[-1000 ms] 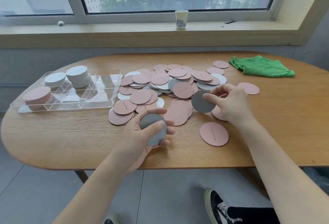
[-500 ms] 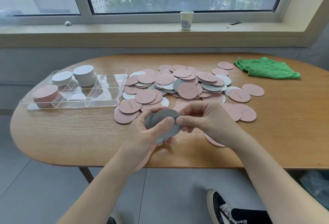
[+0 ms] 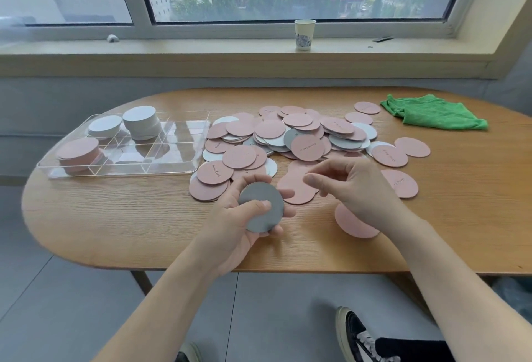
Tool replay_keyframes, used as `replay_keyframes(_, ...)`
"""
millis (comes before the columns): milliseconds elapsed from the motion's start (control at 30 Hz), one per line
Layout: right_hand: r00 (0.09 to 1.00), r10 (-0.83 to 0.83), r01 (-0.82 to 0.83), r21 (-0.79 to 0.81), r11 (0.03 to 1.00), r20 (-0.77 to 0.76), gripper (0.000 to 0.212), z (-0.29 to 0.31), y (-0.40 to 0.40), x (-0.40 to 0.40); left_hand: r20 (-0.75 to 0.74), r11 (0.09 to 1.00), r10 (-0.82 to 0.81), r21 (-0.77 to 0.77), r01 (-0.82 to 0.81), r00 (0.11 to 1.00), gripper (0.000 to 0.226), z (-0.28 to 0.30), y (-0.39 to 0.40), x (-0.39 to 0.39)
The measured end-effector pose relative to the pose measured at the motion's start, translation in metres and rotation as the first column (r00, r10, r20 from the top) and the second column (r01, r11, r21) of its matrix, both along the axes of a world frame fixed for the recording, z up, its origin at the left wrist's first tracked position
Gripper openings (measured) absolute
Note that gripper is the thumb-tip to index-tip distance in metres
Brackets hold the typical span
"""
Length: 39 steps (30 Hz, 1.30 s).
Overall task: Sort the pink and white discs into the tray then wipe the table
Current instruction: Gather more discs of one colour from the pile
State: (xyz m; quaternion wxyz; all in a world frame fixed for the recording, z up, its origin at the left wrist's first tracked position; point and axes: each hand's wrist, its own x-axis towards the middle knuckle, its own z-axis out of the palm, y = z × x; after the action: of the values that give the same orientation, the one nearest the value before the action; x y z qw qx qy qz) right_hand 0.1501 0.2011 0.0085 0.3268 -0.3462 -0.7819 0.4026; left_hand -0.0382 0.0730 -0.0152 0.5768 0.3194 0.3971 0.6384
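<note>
Near the heap of pink and white round discs (image 3: 290, 143), my left hand (image 3: 241, 217) grips a small stack of grey-looking discs (image 3: 261, 207), thumb pressed on top. My right hand (image 3: 354, 186) hovers just right of that stack, fingers loosely curled, holding nothing. Left of the heap sits the clear plastic tray (image 3: 172, 160).

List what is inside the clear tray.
The tray holds two stacks of white discs at the back and one pink stack front left. Other compartments look empty; stack counts are hidden.

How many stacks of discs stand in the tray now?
3. Two white stacks sit in the far compartments of the tray: a low one and a taller one beside it. One pink stack sits near left.
</note>
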Motion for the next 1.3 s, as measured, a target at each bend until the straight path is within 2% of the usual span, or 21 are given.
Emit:
replay_keyframes(200, 0.972, -0.195, 0.173, 0.163, 0.971, 0.129, 0.011, -0.003, 0.039, 0.004, 0.101, 0.999, -0.033, 0.008, 0.033, 0.994, 0.042, 0.000, 0.001, -0.004)
replay_keyframes(300, 0.954, -0.242, 0.199, 0.231, 0.953, 0.178, 0.009, -0.002, 0.064, -0.006, 0.154, 1.000, -0.016, 0.006, 0.016, 0.988, 0.044, 0.002, 0.001, -0.003)
replay_keyframes(400, 0.933, -0.296, 0.233, 0.281, 0.931, 0.206, 0.012, -0.001, 0.087, -0.011, 0.110, 1.000, -0.020, 0.000, 0.020, 0.994, 0.049, 0.003, -0.001, -0.001)
replay_keyframes(533, 0.859, -0.427, 0.333, 0.325, 0.885, 0.282, 0.019, -0.001, 0.114, 0.002, 0.089, 0.999, -0.036, -0.001, 0.036, 0.995, 0.053, 0.006, -0.004, 0.000)
replay_keyframes(700, 0.821, -0.443, 0.402, 0.187, 0.896, 0.360, 0.058, -0.004, 0.122, 0.016, 0.057, 1.000, -0.022, 0.019, 0.021, 0.998, 0.053, 0.008, -0.004, 0.003)
replay_keyframes(767, 0.810, -0.446, 0.419, 0.156, 0.895, 0.381, 0.066, -0.004, 0.123, 0.018, 0.048, 1.000, -0.019, 0.026, 0.017, 0.999, 0.047, 0.008, -0.003, 0.006)
replay_keyframes(900, 0.792, -0.461, 0.455, 0.116, 0.883, 0.400, 0.062, 0.000, 0.122, 0.015, 0.052, 1.000, -0.024, 0.017, 0.023, 0.998, 0.035, 0.004, 0.000, 0.012)
replay_keyframes(1067, 0.769, -0.505, 0.517, 0.083, 0.852, 0.392, 0.059, 0.000, 0.115, 0.010, 0.044, 1.000, 0.007, -0.006, -0.006, 0.999, 0.040, 0.004, 0.005, 0.014)
replay_keyframes(1200, 0.753, -0.543, 0.545, 0.109, 0.831, 0.372, 0.067, -0.006, 0.109, 0.003, 0.012, 1.000, 0.025, 0.009, -0.025, 1.000, 0.035, 0.001, 0.005, 0.015)
replay_keyframes(1300, 0.752, -0.556, 0.563, 0.095, 0.821, 0.355, 0.071, -0.003, 0.105, 0.000, 0.015, 0.999, 0.030, 0.024, -0.030, 0.999, 0.039, 0.000, 0.006, 0.014)
